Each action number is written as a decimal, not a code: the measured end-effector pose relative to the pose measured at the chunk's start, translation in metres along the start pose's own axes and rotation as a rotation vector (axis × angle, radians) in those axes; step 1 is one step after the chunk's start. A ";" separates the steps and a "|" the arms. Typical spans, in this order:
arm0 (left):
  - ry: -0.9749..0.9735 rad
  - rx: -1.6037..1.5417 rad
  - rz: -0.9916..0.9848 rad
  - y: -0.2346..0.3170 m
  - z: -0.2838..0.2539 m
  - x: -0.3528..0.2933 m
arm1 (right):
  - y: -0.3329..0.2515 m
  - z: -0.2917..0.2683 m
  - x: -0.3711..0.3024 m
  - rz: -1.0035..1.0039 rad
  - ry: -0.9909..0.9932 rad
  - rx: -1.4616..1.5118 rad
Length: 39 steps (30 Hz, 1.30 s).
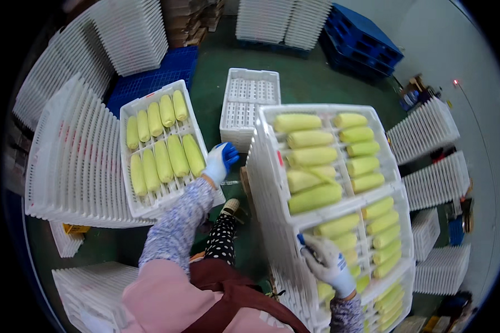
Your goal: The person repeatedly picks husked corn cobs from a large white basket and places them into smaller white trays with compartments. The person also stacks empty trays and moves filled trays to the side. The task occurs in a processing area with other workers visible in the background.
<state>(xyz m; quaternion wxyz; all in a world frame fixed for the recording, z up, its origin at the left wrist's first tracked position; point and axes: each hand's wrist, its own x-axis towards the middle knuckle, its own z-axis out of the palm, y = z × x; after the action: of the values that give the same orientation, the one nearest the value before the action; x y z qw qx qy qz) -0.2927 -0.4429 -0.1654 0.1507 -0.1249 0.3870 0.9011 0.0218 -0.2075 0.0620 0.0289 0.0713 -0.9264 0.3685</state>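
My left hand [221, 161], in a white and blue glove, is beside the right edge of a white plastic tray [125, 166] at the left. It holds nothing, and its fingers are loosely bent. Two rows of pale green ears of corn in husk [162, 161] lie in that tray. My right hand [329, 265], gloved alike, hovers over or touches the inner rim of a middle tray on the right stack, fingers apart and empty. Ears of corn [314, 139] in two columns fill the far tray [325, 108] there; one bears a loose husk strip. More corn lies under and around my right hand.
Between the two trays stands a low stack of white trays [250, 102]. Tall stacks of trays [83, 161] line the left, with others [433, 180] along the right wall. Blue pallets [361, 41] are at the back. My foot [230, 206] is on the green floor [211, 66].
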 end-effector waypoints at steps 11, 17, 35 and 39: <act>0.375 -0.219 -0.397 -0.216 -0.155 0.361 | 0.121 0.007 0.425 -0.179 -0.088 -0.240; 0.129 -0.274 -0.233 -0.280 -0.219 0.428 | 0.174 0.056 0.509 -0.099 -0.249 -0.197; -0.035 -0.239 0.070 -0.002 0.073 0.318 | 0.225 0.102 0.693 0.080 -0.313 -0.427; -0.117 -0.238 0.156 0.097 0.180 0.252 | 0.139 0.017 0.704 0.059 -0.246 -0.614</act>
<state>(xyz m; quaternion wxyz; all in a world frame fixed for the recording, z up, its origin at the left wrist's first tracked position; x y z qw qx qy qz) -0.5810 -0.3297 -0.0670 0.0868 -0.0586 0.2767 0.9552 -0.6953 -0.1974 0.0298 -0.0737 0.0765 -0.9924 0.0613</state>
